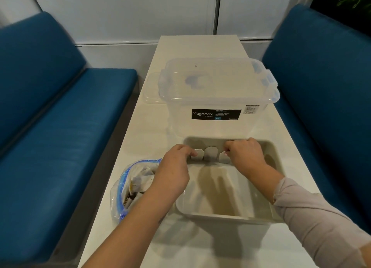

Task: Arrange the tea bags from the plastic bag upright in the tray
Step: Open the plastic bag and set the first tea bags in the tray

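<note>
Left hand (174, 163): I pinch the leftmost tea bag (194, 155), upright in the tray (230, 215).
Right hand (244, 152): pinching the rightmost.
Plastic bag (128, 189): beside my left hand, nearer.

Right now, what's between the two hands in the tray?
Head view: one tea bag stands upright between the left hand and right hand, at the tray's far end. Each hand touches another bag beside it.

1. Both hands are in the tray (230, 216), at its far end.
2. Left hand (174, 168) pinches the left tea bag (195, 156); right hand (244, 154) pinches the right one (223, 157).
3. A third bag (210, 153) stands between.
4. Plastic bag (128, 189) sits left of the tray, Megabox (216, 99) behind.
</note>
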Demonstrator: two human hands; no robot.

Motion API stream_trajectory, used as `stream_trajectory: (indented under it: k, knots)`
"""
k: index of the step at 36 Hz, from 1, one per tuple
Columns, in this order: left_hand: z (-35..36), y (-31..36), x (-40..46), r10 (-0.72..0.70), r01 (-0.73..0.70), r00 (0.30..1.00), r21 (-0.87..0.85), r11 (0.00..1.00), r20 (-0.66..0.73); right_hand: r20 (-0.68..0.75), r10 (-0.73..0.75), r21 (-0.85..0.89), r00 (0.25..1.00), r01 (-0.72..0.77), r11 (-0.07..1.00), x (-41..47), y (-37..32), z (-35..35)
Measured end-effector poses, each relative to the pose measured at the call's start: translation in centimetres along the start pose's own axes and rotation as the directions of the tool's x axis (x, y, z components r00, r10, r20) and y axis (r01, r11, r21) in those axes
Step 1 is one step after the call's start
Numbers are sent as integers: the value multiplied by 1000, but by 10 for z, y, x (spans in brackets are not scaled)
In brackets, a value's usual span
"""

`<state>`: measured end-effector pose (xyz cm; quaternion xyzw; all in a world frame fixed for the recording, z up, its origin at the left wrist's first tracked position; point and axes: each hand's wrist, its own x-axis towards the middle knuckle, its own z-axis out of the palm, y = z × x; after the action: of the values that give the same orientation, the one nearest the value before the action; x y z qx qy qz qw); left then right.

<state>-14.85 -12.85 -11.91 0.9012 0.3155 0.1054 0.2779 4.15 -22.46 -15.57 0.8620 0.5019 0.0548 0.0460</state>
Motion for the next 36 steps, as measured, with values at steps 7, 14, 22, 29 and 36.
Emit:
stream_trajectory:
  k: [7,14,22,29,36]
  knots:
    - [0,1,0,1,-1,1000,10,1000,8,-49,8,23,999,-7,1000,-1,2,7]
    - [-1,1,1,-4,3,1000,16,1000,24,-68,18,60,998,-14,998,-1,3,10]
    - [-2,2,1,-15,15,999,20,1000,32,-94,34,105,995,-24,994,-4,3,9]
    - [-5,4,3,-14,14,1000,8,1000,8,-123,58,118,991,-44,992,-8,6,5]
    - [-26,4,2,-35,29,997,-83,996,-73,-161,67,176,985,-38,984,-13,5,-11]
